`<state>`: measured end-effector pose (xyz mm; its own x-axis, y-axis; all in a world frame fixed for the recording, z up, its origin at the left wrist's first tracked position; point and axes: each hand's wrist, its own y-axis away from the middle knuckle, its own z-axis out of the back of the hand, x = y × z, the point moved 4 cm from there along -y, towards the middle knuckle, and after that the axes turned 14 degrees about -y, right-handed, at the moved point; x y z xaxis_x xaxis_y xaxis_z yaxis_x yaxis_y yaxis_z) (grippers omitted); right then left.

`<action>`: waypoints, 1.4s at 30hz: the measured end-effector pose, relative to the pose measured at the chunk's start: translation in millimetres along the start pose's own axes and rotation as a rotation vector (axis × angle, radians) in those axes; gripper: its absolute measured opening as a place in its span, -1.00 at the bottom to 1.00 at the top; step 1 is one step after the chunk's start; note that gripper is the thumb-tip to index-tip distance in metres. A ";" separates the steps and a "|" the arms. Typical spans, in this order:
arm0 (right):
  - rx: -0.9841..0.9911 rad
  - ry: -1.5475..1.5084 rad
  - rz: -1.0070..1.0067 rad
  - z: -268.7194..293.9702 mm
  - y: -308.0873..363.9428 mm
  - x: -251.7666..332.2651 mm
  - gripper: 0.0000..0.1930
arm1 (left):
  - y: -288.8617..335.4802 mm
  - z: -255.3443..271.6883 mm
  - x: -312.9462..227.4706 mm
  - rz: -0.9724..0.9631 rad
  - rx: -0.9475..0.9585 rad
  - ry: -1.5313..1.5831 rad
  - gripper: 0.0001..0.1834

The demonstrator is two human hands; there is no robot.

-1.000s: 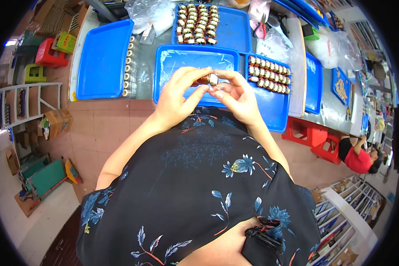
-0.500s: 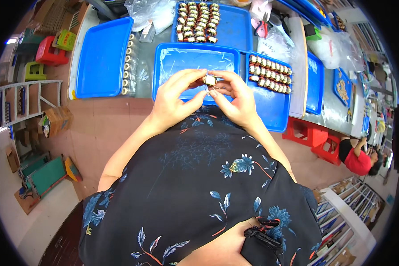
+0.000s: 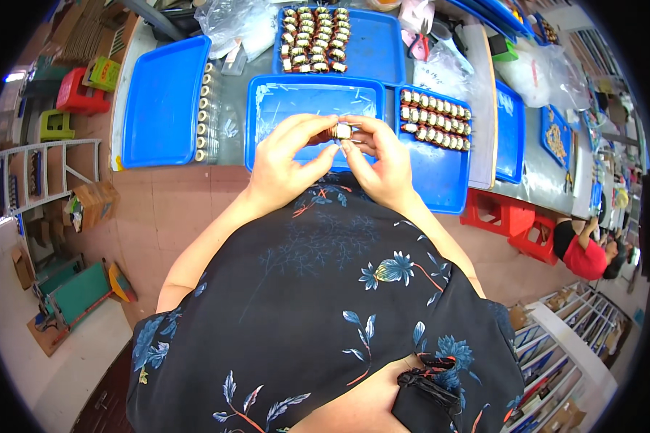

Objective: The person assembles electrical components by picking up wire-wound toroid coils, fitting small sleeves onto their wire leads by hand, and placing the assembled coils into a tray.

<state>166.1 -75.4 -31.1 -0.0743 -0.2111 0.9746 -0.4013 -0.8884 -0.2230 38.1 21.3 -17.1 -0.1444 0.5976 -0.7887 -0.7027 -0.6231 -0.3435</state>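
Above the near part of a blue tray (image 3: 251, 108), a small copper-wound coil (image 3: 341, 131) with a cream band is held between both hands. My left hand (image 3: 284, 153) pinches it from the left, fingertips at its upper side and thumb below. From the right, my right hand (image 3: 384, 155) grips it the same way, with the thumb under the coil. Fingers cover part of the winding. Small clear sleeve pieces (image 3: 290, 120) lie scattered in the tray beyond my hands.
Rows of similar coils fill part of the far tray (image 3: 375, 43) and the right tray (image 3: 437, 177). A blue tray (image 3: 162, 101) stands at left beside a row of cream rolls (image 3: 203, 115). Red-handled pliers (image 3: 419, 47) lie near plastic bags. At far right sits a person in red (image 3: 585, 256).
The coil has turned slightly between my fingertips. My hands stay nearly in place, while the view of the bench has shifted a little.
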 end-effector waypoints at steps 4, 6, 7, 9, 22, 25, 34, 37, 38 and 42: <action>-0.004 0.015 0.005 0.2 -1.6 -0.9 -0.69 | -0.2 -3.3 3.6 0.037 0.000 0.038 -0.63; -0.007 0.020 0.002 -0.3 -2.2 -0.8 -0.69 | -0.5 -3.5 4.1 0.047 -0.002 0.045 -0.63; -0.008 0.024 0.000 -0.7 -2.4 -0.9 -0.69 | -1.0 -3.1 3.9 0.046 0.001 0.042 -0.63; -0.017 0.028 -0.004 -1.4 -2.5 -2.0 -0.70 | -1.1 -2.3 4.9 0.047 0.003 0.041 -0.63; 0.186 -0.180 -0.429 3.2 -7.4 -20.2 -0.51 | 7.9 -18.0 44.5 0.473 0.213 0.426 -0.72; 0.077 -0.377 -0.474 -1.9 -5.7 -35.6 -0.51 | 8.0 -23.3 41.2 0.647 0.306 0.676 -0.73; 0.035 -0.567 -0.636 -2.1 -2.1 -37.3 -0.70 | -6.5 -7.1 25.2 0.233 0.134 0.166 -0.81; 0.068 -0.456 -0.586 -4.4 0.0 -42.8 -0.71 | -8.7 -4.2 21.9 0.136 0.212 0.030 -0.83; 0.070 -0.411 -0.572 -6.0 1.6 -43.5 -0.71 | -8.0 -5.6 24.1 0.136 0.213 0.030 -0.83; 0.064 -0.379 -0.593 -8.2 2.3 -37.4 -0.73 | -0.2 -14.8 40.2 0.338 0.170 0.225 -0.85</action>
<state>160.5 -66.3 -67.9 0.4676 0.1991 0.8612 -0.2202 -0.9174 0.3316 42.8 38.0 -56.3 -0.2438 0.2383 -0.9401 -0.7493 -0.6617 0.0266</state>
